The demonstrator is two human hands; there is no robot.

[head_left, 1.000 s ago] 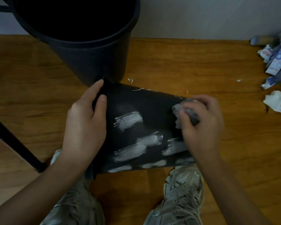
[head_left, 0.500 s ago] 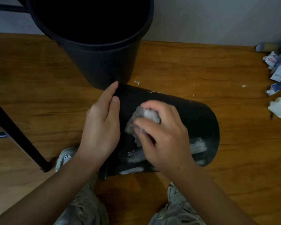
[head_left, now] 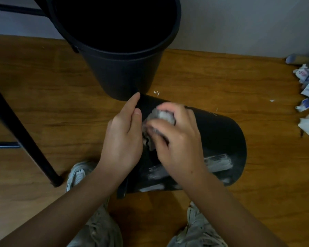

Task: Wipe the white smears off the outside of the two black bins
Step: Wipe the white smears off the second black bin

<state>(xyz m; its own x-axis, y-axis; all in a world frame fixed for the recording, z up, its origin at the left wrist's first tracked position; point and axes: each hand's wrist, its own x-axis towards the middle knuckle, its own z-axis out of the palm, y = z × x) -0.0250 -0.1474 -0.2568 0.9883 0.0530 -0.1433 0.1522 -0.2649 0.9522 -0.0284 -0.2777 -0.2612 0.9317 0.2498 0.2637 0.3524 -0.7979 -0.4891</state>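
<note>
Right hand (head_left: 175,139) bunched round a grey rag (head_left: 161,118), pressed to the tipped bin (head_left: 221,136) on the floor; left hand (head_left: 123,138) flat against its rim end. Mid-wipe, first bin. Next, probably: down to the smears (head_left: 218,163) nearer the shoes; upright bin (head_left: 121,73) untouched.

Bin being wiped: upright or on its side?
On its side. The smeared bin lies with its wall along the floor; the other bin stands upright behind it.

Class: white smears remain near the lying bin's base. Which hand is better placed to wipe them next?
Right hand: it grips the cloth on the lying bin, nearer the smears. Left hand steadies the rim.
</note>
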